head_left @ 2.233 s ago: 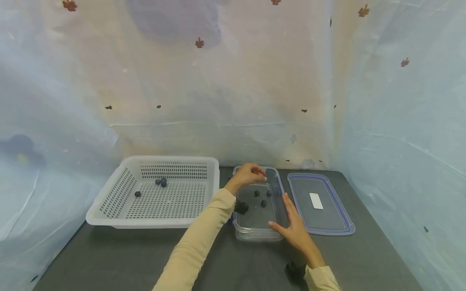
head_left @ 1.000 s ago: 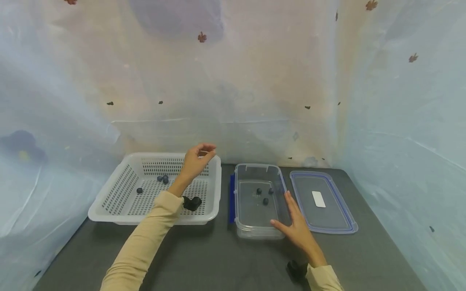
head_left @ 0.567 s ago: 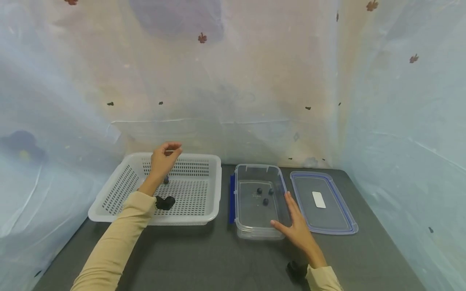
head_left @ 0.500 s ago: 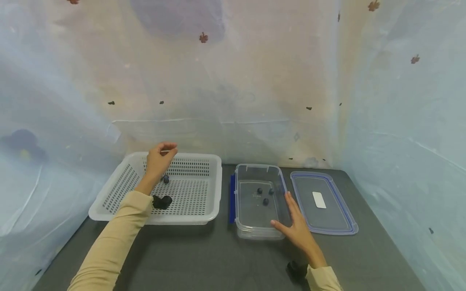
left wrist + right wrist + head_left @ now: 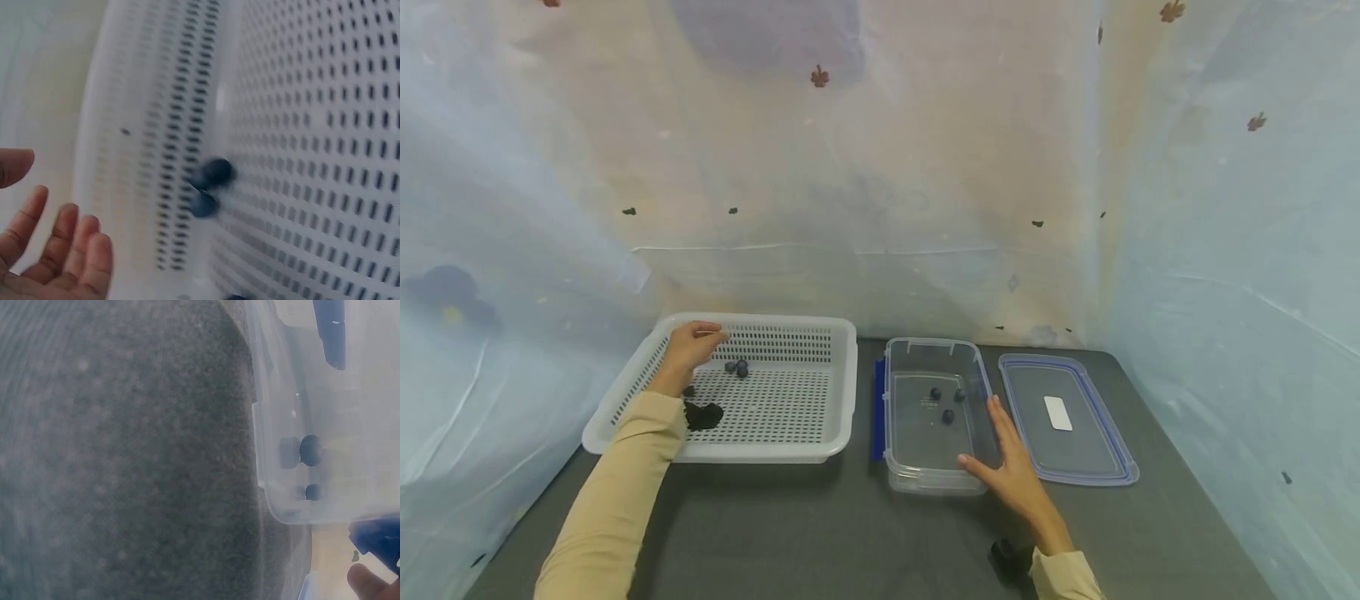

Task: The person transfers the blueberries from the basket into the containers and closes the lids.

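Note:
My left hand [image 5: 691,346] is over the left part of a white slotted basket [image 5: 790,454], its fingers loosely bent. In the left wrist view thumb and fingers [image 5: 59,250] stand apart with nothing between them. Dark blueberries [image 5: 742,368] lie together on the basket's floor, right of the hand; another blueberry [image 5: 688,390] shows beside my wrist. My right hand [image 5: 1017,477], thumb spread, rests at the right side of a clear plastic container [image 5: 936,482]. Inside the container lie three blueberries [image 5: 948,416]. The right wrist view catches one fingertip [image 5: 367,584] near a blue latch [image 5: 378,540].
A clear lid [image 5: 1093,433] with a blue seal and white label lies right of the container. Another blue latch [image 5: 878,410] hangs on the container's left side. Everything stands on a dark grey tabletop [image 5: 820,533], with patterned plastic sheeting [image 5: 880,192] behind and at both sides.
My left hand has travelled left from above the container to the basket, then lowered toward its left part. My right hand stays at the container. The blueberries in the container have not moved.

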### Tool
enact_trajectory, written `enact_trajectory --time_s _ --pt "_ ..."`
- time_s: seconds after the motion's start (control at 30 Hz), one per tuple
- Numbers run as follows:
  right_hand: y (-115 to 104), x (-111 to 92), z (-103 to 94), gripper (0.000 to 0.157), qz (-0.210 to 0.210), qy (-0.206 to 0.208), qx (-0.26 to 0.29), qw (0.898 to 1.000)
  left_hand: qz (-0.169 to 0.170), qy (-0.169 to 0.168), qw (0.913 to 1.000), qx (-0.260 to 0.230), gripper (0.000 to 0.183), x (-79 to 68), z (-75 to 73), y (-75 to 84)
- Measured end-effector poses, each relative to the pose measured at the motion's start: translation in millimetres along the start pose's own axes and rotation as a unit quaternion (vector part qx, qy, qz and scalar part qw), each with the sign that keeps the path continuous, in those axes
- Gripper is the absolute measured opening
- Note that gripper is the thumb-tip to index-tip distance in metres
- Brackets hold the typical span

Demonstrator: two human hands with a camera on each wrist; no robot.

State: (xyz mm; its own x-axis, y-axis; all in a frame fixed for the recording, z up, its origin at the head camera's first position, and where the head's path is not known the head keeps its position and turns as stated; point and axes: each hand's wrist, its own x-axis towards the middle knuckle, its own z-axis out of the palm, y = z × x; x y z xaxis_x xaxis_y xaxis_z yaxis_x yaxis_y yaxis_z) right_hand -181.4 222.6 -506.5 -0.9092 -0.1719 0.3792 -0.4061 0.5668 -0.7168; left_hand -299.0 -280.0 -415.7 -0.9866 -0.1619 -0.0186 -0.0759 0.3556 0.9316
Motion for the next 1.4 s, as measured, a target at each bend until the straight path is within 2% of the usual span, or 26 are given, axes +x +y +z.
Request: enact_trajectory --time_s 0.17,0.27,0.37,0.53,0.93,1.07,1.17,1.3,1.4 --pt "1.5 0.8 -0.4 0.097 -0.001 0.002 0.000 1.000 -0.019 0.005 0.9996 0.019 0.051 3.7 -7.8 -18.0" --pt "1.4 1.4 -0.1 0.097 -0.003 0.002 0.002 1.000 -0.035 0.019 0.9977 0.055 0.048 6.1 -12.3 -25.8" --pt "1.1 1.0 0.4 0.096 -0.004 0.003 0.002 1.000 -0.044 0.034 0.9945 0.089 0.043 4.7 -13.5 -29.6" --pt "0.2 0.6 0.2 0.096 0.000 0.001 0.005 1.000 -0.059 0.051 0.9837 0.162 0.034 1.9 -12.2 -33.3" --pt "-0.8 -0.4 -0.4 0.096 0.000 -0.002 0.009 1.000 -0.059 0.011 0.9655 0.253 0.024 1.4 -14.6 -41.7" --pt "-0.1 -0.6 0.0 0.096 0.003 -0.003 0.010 1.000 -0.054 -0.001 0.9644 0.259 0.018 -0.5 -16.2 -43.1" --pt "0.1 -0.2 0.0 0.095 -0.002 0.000 0.008 1.000 -0.063 -0.009 0.9661 0.250 0.016 -1.0 -16.8 -43.6" --pt "0.1 0.0 0.3 0.095 -0.006 0.003 0.003 1.000 -0.087 -0.020 0.9656 0.244 0.023 -1.2 -16.0 -43.2" --pt "0.1 -0.5 0.7 0.095 -0.003 0.001 0.005 1.000 -0.092 -0.024 0.9642 0.247 0.028 -1.3 -15.6 -43.2"
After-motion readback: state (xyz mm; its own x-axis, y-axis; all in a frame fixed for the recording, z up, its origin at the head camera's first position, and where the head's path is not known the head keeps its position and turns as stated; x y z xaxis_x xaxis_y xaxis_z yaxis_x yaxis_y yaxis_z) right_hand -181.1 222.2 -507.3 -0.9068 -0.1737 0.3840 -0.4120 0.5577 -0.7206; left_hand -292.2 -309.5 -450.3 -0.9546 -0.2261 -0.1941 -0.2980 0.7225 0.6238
